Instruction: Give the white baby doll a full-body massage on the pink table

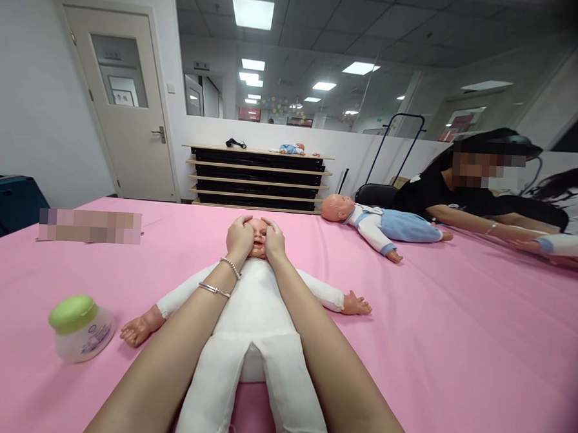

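A baby doll (256,312) with a white cloth body lies on its back on the pink-covered table, head away from me and arms spread. My left hand (240,237) is against the left side of its face, fingers curved over the temple and forehead. On the other side my right hand (273,239) cups the face in the same way. Between my palms the doll's eye, nose and mouth show in part. My fingertips partly hide behind my hands. A white jar with a green lid (82,328) stands to the left of the doll's hand.
A second doll in blue and white (385,225) lies at the back right. Beyond it a person in black (469,187) reaches toward another doll's arm (566,244). Low shelves (259,179) stand behind the pink table cover (456,354). A blurred-out item (89,226) lies at left.
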The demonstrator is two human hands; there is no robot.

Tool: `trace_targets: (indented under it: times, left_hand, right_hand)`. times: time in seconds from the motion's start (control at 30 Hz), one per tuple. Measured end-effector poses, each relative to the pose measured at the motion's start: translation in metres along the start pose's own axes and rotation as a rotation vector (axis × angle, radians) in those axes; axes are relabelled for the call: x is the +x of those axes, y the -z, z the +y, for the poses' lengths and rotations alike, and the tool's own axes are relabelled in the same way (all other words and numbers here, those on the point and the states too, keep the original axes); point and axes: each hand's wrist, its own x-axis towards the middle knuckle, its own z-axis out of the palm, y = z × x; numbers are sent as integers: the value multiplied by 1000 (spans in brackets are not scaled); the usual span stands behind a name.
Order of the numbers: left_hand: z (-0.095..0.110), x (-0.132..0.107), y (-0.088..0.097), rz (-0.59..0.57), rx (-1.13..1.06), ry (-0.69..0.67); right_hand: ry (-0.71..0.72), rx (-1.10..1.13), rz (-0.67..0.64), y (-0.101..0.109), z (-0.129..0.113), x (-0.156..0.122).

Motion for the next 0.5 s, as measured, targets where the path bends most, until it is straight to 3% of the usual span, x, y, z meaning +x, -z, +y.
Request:
trace_targets:
  times: [0.13,0.3,0.5]
  left_hand:
    - [0,0,0,-18,49,-54]
    - [1,0,0,-6,17,-8]
    - [1,-1,0,-13,58,-43]
  right_hand:
    - [88,-47,-38,1,0,-1]
    - [-3,-58,-2,1,-3,-2]
    - [85,-73,-18,1,-1,-1]
